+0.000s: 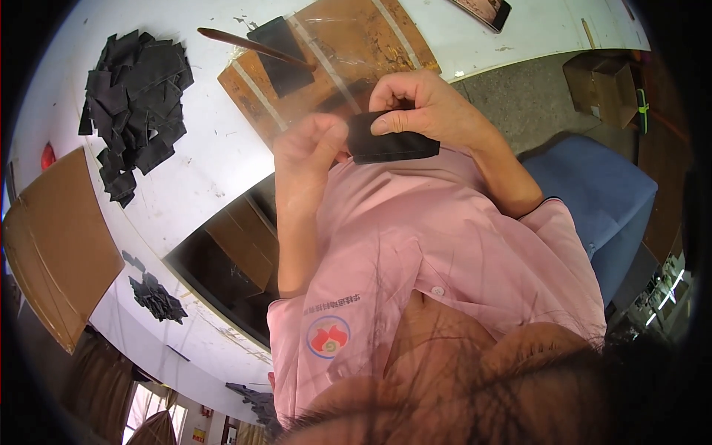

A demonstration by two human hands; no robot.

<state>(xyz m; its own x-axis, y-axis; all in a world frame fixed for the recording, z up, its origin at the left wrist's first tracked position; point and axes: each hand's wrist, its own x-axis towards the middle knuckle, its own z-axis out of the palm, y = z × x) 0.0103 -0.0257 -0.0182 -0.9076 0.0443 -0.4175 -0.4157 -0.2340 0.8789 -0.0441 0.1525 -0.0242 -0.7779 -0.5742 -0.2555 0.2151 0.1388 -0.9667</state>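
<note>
Close in front of my chest I hold a small black fabric piece (393, 142), folded or layered, with a straight seam-like lower edge. My right hand (430, 111) grips its upper right side, thumb pressed on the face and fingers curled behind. At its left edge, my left hand (315, 148) is closed with thumb and fingers pinched together; the exact contact is partly hidden. Just beyond both hands lies a worn brown board (334, 37) crossed by pale strips. On it rests a flat black piece (280, 55), with a brown pointed stick (256, 46) lying across it.
Left on the white table (215, 148) is a large heap of black fabric pieces (137, 96); a smaller black pile (156, 298) lies lower left. A cardboard panel (63, 245) stands between them. A phone (486, 11) is far right, with a blue-covered seat (593, 193) and an open carton (604, 89) beyond.
</note>
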